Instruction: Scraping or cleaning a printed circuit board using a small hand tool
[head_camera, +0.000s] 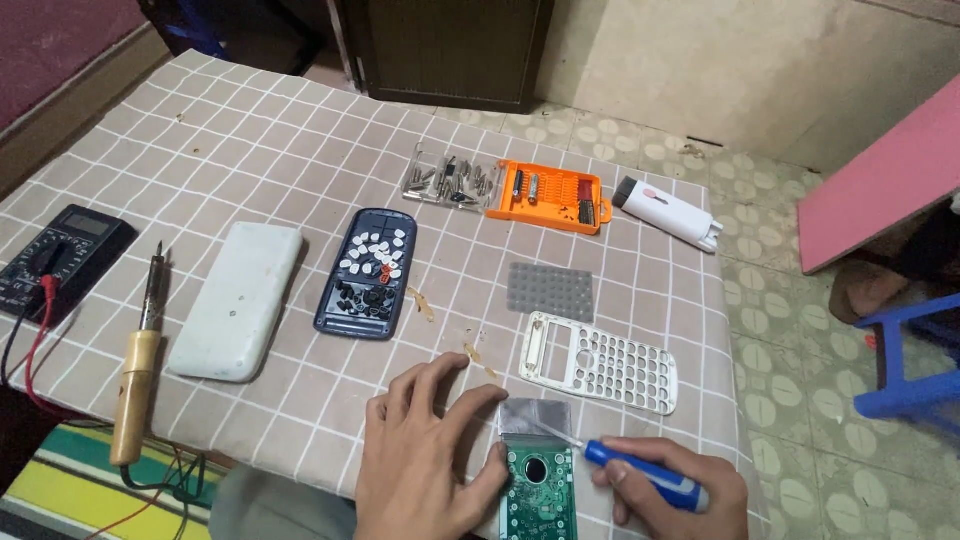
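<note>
A green circuit board (538, 490) with a silver display panel (535, 417) lies at the table's near edge. My left hand (425, 455) rests on the table beside the board, fingers spread, touching its left side. My right hand (675, 490) grips a blue-handled screwdriver (645, 475), whose thin tip points left onto the board's top. A white calculator front frame (600, 362) with empty key holes lies just beyond. A grey rubber key mat (551, 291) sits behind that.
A dark blue cover (366, 272) holds loose white and black keys. Left of it lie a white back shell (237, 298), a wooden-handled soldering iron (138, 375) and a black multimeter (55, 255). An orange bit case (549, 197), clear bit tray (450, 180) and white device (668, 211) sit farther back.
</note>
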